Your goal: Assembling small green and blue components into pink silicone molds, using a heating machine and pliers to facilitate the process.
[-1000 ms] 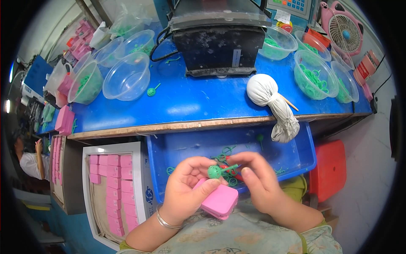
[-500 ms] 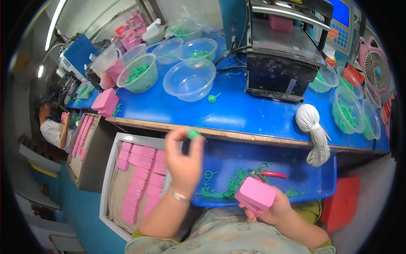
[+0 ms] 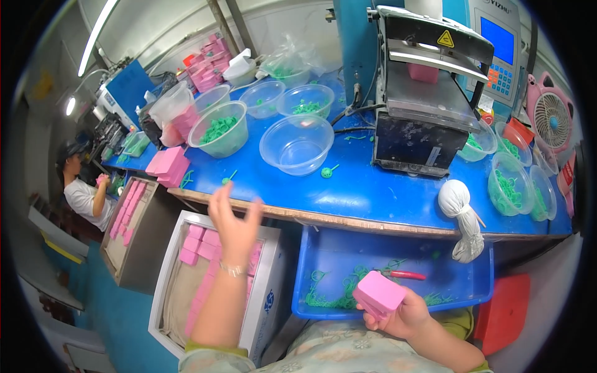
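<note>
My left hand (image 3: 235, 230) is raised over the front edge of the blue table, empty, with its fingers spread. Just past its fingertips, a small green moulded piece with a thin stem (image 3: 228, 178) lies on the tabletop. A similar green piece (image 3: 328, 172) rests farther right, in front of an empty clear bowl (image 3: 296, 144). My right hand (image 3: 407, 316) grips a pink rounded block (image 3: 380, 293), which shows a seam along its side. Under that hand is a blue tray (image 3: 398, 239) containing green stringy scraps (image 3: 336, 295) and red-handled pliers (image 3: 404, 274).
A white-framed box of pink blocks (image 3: 163, 292) stands at left. Clear bowls of green pieces (image 3: 219, 132) line the table. A press machine (image 3: 415, 140), a white cloth bundle (image 3: 457, 202) and a pink fan (image 3: 551, 121) are at right. Another person (image 3: 87, 196) sits far left.
My left hand has let go of the green piece, which now lies on the table, and its fingers have spread. The right hand keeps its hold on the pink block. The view has shifted slightly.
</note>
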Action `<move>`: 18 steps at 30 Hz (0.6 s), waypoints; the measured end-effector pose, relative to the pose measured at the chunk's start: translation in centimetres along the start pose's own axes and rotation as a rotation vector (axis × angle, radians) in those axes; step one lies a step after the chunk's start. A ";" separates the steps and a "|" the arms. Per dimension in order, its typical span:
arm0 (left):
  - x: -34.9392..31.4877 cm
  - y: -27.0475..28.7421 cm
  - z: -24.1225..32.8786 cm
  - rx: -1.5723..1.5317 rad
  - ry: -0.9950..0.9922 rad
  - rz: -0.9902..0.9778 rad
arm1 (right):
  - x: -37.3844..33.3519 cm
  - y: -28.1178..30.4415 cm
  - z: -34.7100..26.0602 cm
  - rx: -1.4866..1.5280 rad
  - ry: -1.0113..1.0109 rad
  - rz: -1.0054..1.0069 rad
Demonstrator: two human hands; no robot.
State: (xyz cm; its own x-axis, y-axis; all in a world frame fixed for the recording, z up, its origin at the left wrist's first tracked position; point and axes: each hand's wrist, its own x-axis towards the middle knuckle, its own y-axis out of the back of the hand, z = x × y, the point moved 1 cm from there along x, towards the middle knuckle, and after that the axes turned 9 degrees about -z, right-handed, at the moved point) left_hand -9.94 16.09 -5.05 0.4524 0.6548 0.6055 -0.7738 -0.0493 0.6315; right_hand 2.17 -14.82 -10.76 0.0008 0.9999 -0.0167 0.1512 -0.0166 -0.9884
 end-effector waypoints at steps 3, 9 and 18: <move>-4.8 1.8 6.5 -0.493 -0.251 -0.677 | 0.4 -1.2 0.0 -0.078 -0.008 0.038; -8.6 0.7 12.8 -0.606 -0.527 -1.064 | 0.6 -4.5 1.0 -1.022 0.120 0.269; -8.8 -1.5 13.5 -1.985 0.554 -0.804 | 1.2 -4.0 1.9 -1.024 0.408 0.177</move>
State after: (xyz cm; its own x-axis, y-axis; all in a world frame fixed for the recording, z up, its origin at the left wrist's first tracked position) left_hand -6.77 0.20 -4.79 0.9570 0.2411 0.1613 -0.0287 0.6320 -0.7744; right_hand -0.32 -13.56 -7.15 0.3986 0.9125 0.0919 0.8602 -0.3373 -0.3824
